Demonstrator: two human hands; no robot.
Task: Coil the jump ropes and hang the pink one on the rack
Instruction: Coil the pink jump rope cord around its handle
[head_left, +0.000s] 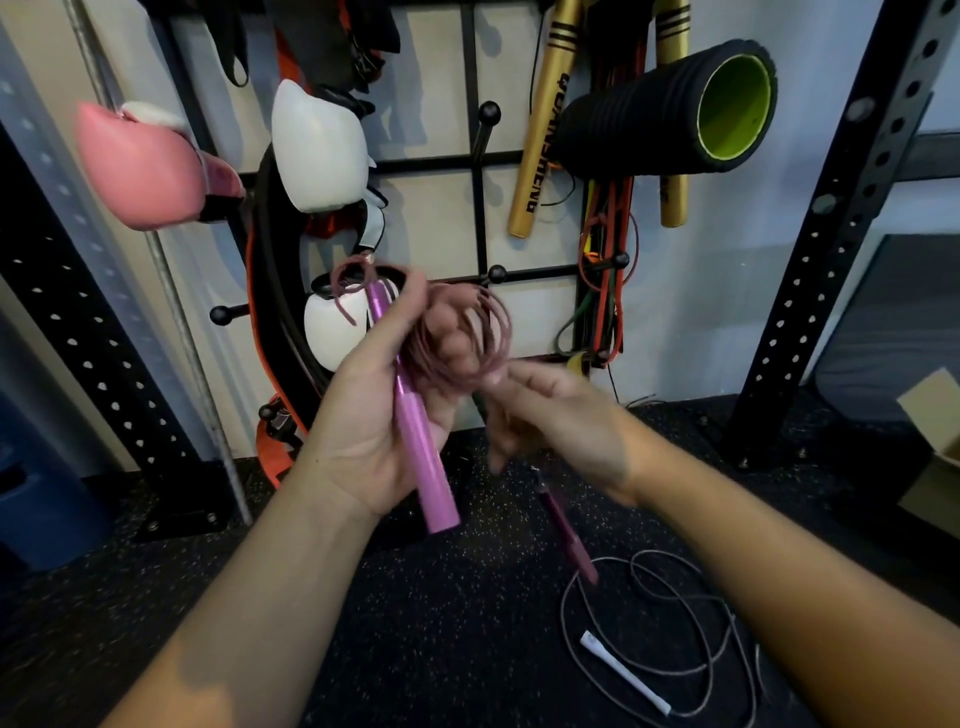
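Left hand (400, 415) grips glossy pink metal handle (415, 421) and thin pink cord coil (467, 332); blurred right hand (561, 421), grasp unclear, should wrap evenly.

You have a pink boxing glove (143, 169) and a white boxing glove (317, 150) hanging upper left, two gold sticks (540, 140) beside a black foam roller with a green core (670, 111), and black speckled rubber floor (441, 597) below.

Black speckled floor (441, 623), grey rope (675, 587) loosely looped, white handle (626, 673)
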